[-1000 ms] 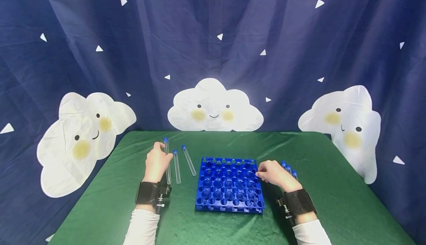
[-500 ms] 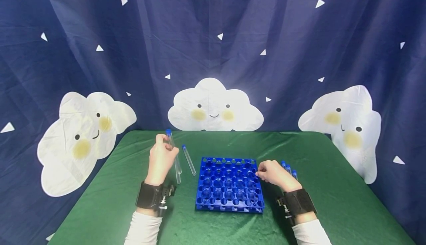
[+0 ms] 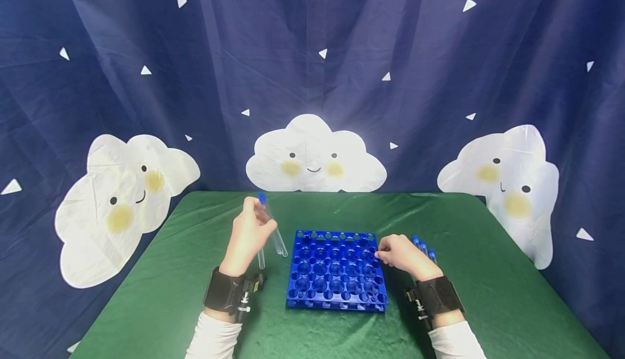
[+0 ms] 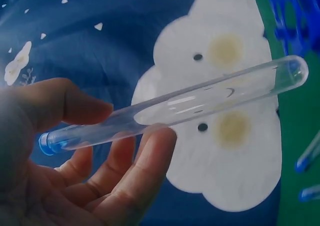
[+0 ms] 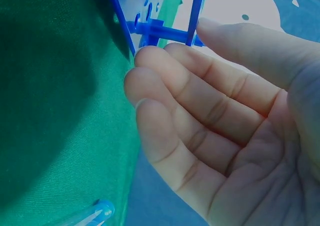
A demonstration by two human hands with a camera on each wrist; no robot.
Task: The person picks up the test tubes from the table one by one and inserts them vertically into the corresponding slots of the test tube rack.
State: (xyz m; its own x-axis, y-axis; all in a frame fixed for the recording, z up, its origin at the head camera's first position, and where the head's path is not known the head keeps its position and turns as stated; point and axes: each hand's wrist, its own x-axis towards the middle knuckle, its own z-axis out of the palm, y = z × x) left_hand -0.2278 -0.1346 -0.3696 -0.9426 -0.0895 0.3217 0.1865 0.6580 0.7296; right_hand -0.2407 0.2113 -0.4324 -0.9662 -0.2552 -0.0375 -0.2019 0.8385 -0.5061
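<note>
My left hand (image 3: 249, 234) pinches a clear test tube (image 3: 267, 213) with a blue cap between thumb and fingers, tilted in the air just left of the blue rack (image 3: 337, 272). In the left wrist view the tube (image 4: 200, 101) lies across my fingertips (image 4: 155, 141), round end pointing at the rack (image 4: 295, 11). My right hand (image 3: 397, 253) rests with relaxed fingers against the rack's right edge. The right wrist view shows its fingertips (image 5: 150, 61) touching a rack post (image 5: 155, 29).
Two more capped tubes (image 3: 261, 258) (image 3: 281, 246) lie on the green tablecloth (image 3: 161, 294) below my left hand. Several tubes (image 3: 422, 246) lie right of my right hand, one cap (image 5: 100, 212) showing in the right wrist view. A dark blue curtain (image 3: 312, 50) hangs behind the table.
My left hand has lifted one tube off the cloth and carried it right, toward the rack. The right hand has stayed still.
</note>
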